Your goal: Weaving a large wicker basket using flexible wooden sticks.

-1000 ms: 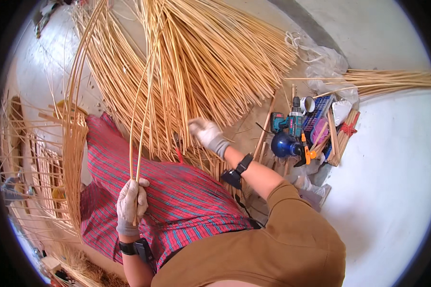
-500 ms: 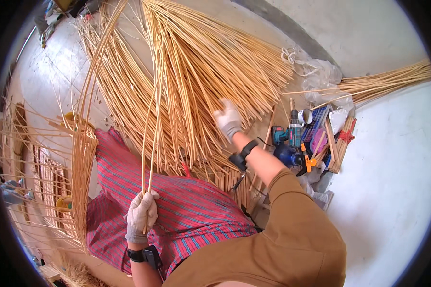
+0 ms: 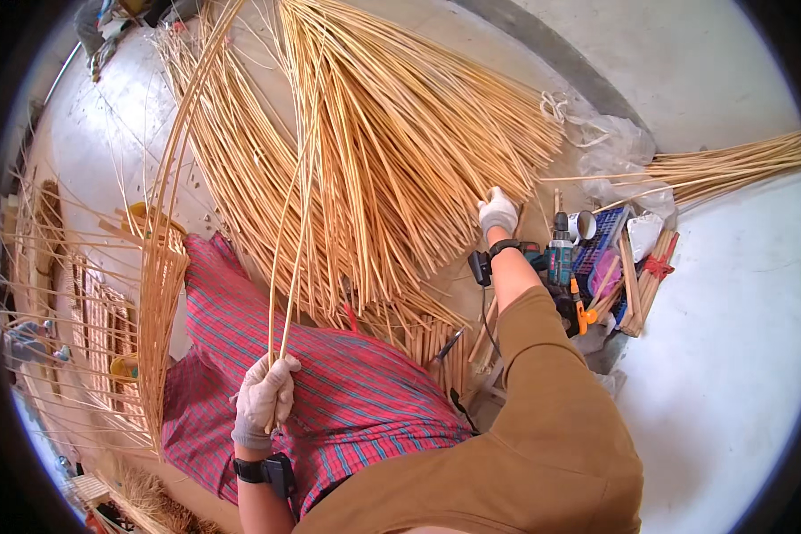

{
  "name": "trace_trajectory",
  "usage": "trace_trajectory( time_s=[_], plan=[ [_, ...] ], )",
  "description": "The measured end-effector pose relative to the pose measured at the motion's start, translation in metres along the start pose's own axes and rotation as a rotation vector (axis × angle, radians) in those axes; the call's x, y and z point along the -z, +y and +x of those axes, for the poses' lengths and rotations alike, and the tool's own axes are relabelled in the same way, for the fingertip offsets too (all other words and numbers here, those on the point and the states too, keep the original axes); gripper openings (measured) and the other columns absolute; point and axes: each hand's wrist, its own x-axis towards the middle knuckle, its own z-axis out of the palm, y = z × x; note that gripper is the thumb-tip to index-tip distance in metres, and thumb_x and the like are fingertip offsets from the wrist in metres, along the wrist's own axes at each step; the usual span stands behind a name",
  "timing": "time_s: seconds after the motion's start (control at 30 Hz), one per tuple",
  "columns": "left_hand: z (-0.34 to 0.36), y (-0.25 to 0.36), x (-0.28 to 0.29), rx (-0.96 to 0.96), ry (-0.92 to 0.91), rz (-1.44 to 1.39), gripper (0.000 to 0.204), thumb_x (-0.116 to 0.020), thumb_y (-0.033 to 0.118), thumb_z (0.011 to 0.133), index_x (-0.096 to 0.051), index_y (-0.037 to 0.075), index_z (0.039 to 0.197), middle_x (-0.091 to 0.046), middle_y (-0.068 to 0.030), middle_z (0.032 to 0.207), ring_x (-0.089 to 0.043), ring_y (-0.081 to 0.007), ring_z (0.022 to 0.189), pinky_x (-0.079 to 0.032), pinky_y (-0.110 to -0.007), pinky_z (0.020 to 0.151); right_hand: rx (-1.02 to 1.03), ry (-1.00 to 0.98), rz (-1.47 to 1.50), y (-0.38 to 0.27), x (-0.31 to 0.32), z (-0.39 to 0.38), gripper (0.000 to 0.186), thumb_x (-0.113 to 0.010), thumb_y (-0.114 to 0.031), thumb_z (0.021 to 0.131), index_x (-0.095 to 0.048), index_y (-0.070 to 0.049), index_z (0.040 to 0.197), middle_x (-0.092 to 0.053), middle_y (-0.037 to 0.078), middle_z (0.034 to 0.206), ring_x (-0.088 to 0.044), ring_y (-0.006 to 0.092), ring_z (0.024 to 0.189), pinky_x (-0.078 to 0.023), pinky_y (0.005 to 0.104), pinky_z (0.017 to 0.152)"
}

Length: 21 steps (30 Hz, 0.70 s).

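Observation:
In a white work glove, my left hand (image 3: 265, 399) is closed round the lower ends of two long, pale wicker rods (image 3: 291, 294), which rise away from me over the large pile. My right hand (image 3: 498, 212), gloved too, is at the right edge of that pile of wicker rods (image 3: 400, 151), against the rod ends. Its fingers look curled in; what they grip, if anything, is too small to make out. A red and blue striped cloth (image 3: 329, 374) covers my lap under the left hand.
Left of me stands a partly woven wicker frame (image 3: 157, 329) with upright stakes. A cordless drill (image 3: 560, 249), a blue plastic basket (image 3: 599, 238) and tied wood strips (image 3: 657, 267) lie right of my right arm. Another rod bundle (image 3: 730, 169) lies far right, by a clear plastic bag (image 3: 614, 147).
My right hand has moved right across the pile to its edge, and its spread fingers have drawn in. My left hand keeps hold of the two rods. The view has shifted slightly.

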Motion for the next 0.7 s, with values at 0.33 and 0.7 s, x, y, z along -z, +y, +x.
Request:
trace_trajectory(
  time_s=[0.33, 0.7],
  plan=[
    [0.002, 0.005, -0.003, 0.036, 0.007, 0.045, 0.026, -0.058, 0.026, 0.107, -0.065, 0.001, 0.107, -0.052, 0.0011, 0.059, -0.041, -0.0072, 0.037, -0.034, -0.022, 0.034, 0.188, -0.042, 0.002, -0.055, -0.026, -0.018, 0.054, -0.071, -0.025, 0.096, -0.055, -0.02, 0.148, -0.056, 0.011, 0.148, -0.062, 0.0366, 0.123, -0.055, 0.0466, 0.102],
    [0.002, 0.007, -0.005, 0.056, 0.01, 0.074, 0.024, -0.057, 0.024, 0.107, -0.065, 0.002, 0.105, -0.052, 0.002, 0.058, -0.041, -0.0067, 0.037, -0.034, -0.021, 0.034, 0.306, -0.039, -0.421, -0.076, -0.024, -0.022, 0.042, -0.065, -0.016, 0.098, -0.054, -0.015, 0.139, -0.073, 0.011, 0.109, -0.072, 0.0305, 0.103, -0.061, 0.0441, 0.08]
  ],
)
